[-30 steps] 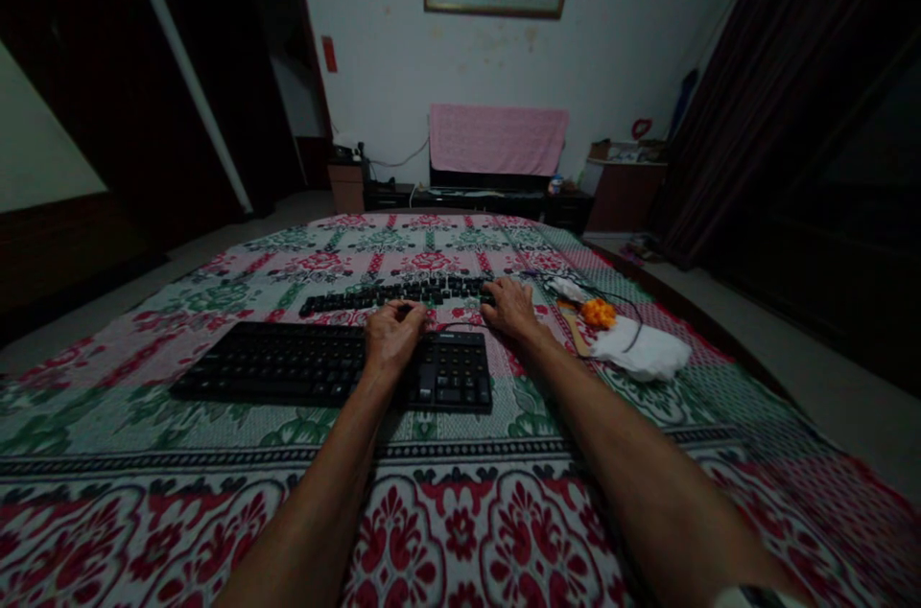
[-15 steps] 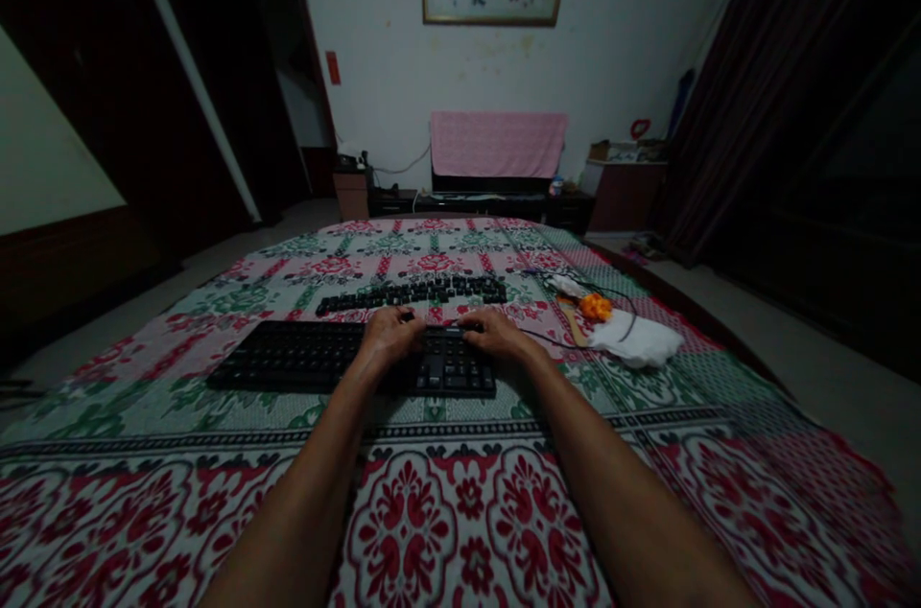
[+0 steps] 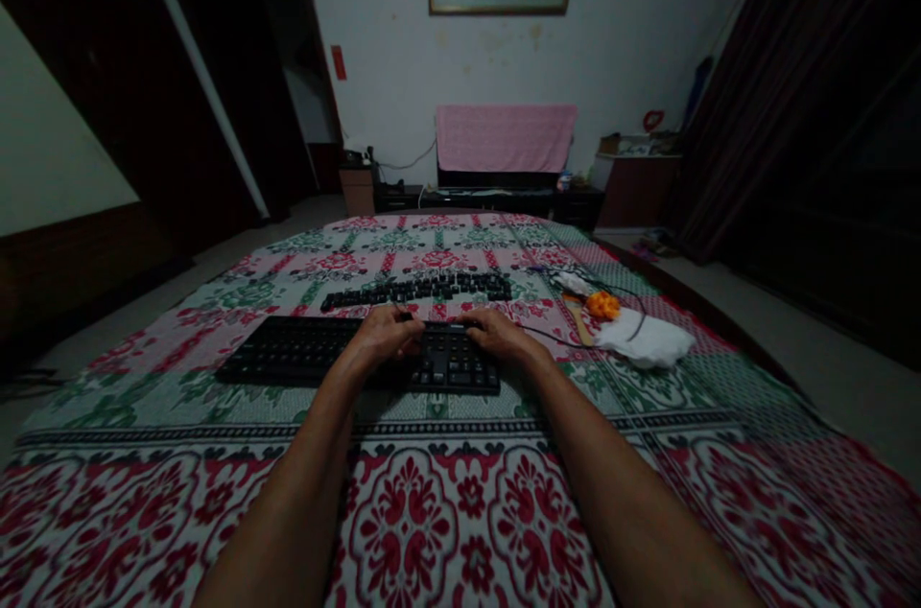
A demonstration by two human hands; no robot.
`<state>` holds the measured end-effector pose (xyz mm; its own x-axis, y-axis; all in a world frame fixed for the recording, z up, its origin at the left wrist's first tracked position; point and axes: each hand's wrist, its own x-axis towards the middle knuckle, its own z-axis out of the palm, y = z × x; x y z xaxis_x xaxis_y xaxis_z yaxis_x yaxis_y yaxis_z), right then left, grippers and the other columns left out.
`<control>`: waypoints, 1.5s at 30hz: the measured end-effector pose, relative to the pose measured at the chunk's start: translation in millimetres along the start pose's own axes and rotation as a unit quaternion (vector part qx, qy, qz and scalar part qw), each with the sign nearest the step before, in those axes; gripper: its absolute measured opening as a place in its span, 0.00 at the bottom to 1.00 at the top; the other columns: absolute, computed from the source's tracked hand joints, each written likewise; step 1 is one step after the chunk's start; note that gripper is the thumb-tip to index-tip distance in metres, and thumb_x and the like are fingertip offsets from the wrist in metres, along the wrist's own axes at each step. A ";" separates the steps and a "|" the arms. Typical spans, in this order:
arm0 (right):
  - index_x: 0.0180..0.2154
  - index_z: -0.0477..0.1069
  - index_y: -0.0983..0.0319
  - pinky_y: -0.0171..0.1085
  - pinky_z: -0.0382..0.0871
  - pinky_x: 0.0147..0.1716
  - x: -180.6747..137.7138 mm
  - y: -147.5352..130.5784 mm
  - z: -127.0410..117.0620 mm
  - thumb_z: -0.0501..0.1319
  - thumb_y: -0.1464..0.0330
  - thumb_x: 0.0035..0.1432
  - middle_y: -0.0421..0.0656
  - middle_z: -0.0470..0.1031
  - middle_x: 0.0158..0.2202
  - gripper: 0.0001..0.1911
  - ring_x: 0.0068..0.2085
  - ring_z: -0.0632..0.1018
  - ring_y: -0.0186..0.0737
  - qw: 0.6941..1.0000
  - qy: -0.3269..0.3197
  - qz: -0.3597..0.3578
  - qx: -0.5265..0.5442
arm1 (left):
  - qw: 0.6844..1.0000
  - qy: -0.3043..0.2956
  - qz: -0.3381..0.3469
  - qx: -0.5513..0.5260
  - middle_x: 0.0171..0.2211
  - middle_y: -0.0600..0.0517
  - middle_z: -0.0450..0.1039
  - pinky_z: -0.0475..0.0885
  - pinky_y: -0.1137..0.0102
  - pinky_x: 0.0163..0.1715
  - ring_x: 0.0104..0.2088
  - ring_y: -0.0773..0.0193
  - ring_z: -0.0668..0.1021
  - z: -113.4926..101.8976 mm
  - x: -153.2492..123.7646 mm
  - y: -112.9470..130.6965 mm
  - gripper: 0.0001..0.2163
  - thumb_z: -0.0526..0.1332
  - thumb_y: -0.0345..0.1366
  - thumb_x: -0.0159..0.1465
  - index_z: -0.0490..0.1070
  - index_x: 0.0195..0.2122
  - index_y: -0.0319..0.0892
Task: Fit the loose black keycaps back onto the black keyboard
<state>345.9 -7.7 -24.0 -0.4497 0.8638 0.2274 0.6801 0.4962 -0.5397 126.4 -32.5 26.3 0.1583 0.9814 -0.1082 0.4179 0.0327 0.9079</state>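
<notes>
A black keyboard [image 3: 280, 351] lies on the patterned cloth in front of me, some of its right part without keycaps. My left hand [image 3: 385, 337] is over its middle right, fingers pinched on what looks like a small black keycap [image 3: 407, 315]; the fingers partly hide it. At the keyboard's upper right edge, my right hand [image 3: 498, 336] grips the frame, thumb toward the keys and fingers along the far side. Beyond the keyboard, several loose black keycaps [image 3: 417, 290] lie in uneven rows.
To the right are a white bag [image 3: 644, 338], an orange scrubber-like ball [image 3: 602, 306], a wooden-coloured flat tool [image 3: 579, 322] and crumpled white material [image 3: 574, 283]. A black cable [image 3: 551, 336] runs among them. The patterned cloth [image 3: 438, 531] covers the table.
The view has shifted slightly, so the whole scene sits a little differently. My left hand has turned slightly with its fingers still pinched; my right hand stays at the keyboard's edge.
</notes>
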 end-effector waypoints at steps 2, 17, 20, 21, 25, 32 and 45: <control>0.45 0.73 0.60 0.37 0.63 0.47 0.1 2.5 -0.2 0.53 0.78 0.50 0.43 0.76 0.42 0.21 0.45 0.73 0.41 1.000 0.002 0.002 -0.011 | 1.000 0.008 -0.008 0.023 0.17 0.54 0.70 0.63 0.78 0.17 0.19 0.68 0.74 -0.5 -1.1 2.0 0.07 0.61 0.34 0.50 0.70 0.30 0.37; 0.39 0.75 0.61 0.40 0.65 0.47 -1.7 17.4 5.1 0.58 0.75 0.49 0.43 0.76 0.41 0.14 0.44 0.74 0.40 0.990 0.128 0.061 0.015 | 0.996 -0.007 0.008 0.087 0.15 0.55 0.67 0.61 0.77 0.15 0.16 0.69 0.71 15.4 6.1 -1.6 0.07 0.57 0.35 0.53 0.70 0.30 0.37; 0.38 0.75 0.60 0.39 0.64 0.48 -1.8 16.8 4.8 0.58 0.75 0.49 0.43 0.76 0.41 0.13 0.45 0.74 0.40 0.990 0.125 0.059 0.001 | 0.984 0.012 0.030 0.173 0.16 0.53 0.69 0.62 0.76 0.17 0.17 0.68 0.72 20.2 10.1 -5.0 0.09 0.56 0.38 0.53 0.71 0.27 0.38; 0.38 0.75 0.60 0.39 0.64 0.48 -1.8 16.7 4.6 0.57 0.75 0.49 0.43 0.76 0.41 0.13 0.45 0.74 0.40 0.991 0.123 0.058 -0.004 | 0.979 0.021 0.039 0.201 0.16 0.52 0.70 0.62 0.76 0.17 0.18 0.68 0.72 21.6 10.7 -5.1 0.10 0.55 0.38 0.53 0.71 0.26 0.38; 0.38 0.75 0.62 0.39 0.64 0.48 -2.0 16.5 4.1 0.57 0.75 0.49 0.44 0.76 0.41 0.13 0.44 0.74 0.40 0.991 0.123 0.051 -0.013 | 0.967 0.043 0.054 0.245 0.18 0.50 0.72 0.63 0.77 0.20 0.21 0.67 0.74 24.0 10.0 -2.3 0.10 0.55 0.39 0.53 0.73 0.26 0.38; 0.38 0.75 0.60 0.38 0.63 0.49 -3.0 17.3 4.6 0.54 0.75 0.51 0.43 0.76 0.41 0.14 0.45 0.73 0.39 0.991 0.127 0.034 -0.008 | 0.992 0.067 -0.013 0.106 0.22 0.51 0.74 0.65 0.77 0.17 0.21 0.65 0.76 6.6 11.1 -2.5 0.13 0.58 0.39 0.52 0.72 0.36 0.38; 0.37 0.75 0.60 0.40 0.66 0.47 -4.7 28.0 6.9 0.52 0.74 0.51 0.41 0.77 0.40 0.16 0.43 0.75 0.39 0.983 0.158 0.076 0.052 | 0.986 0.136 -0.071 0.071 0.24 0.50 0.76 0.68 0.76 0.18 0.24 0.62 0.78 -37.6 10.7 -11.6 0.14 0.60 0.42 0.50 0.71 0.34 0.38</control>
<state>363.1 1.6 -45.8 -0.1328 0.9196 0.3697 0.6557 0.3612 -0.6630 89.7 -15.3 29.9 -0.1475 0.9840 -0.0995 0.5435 0.1647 0.8231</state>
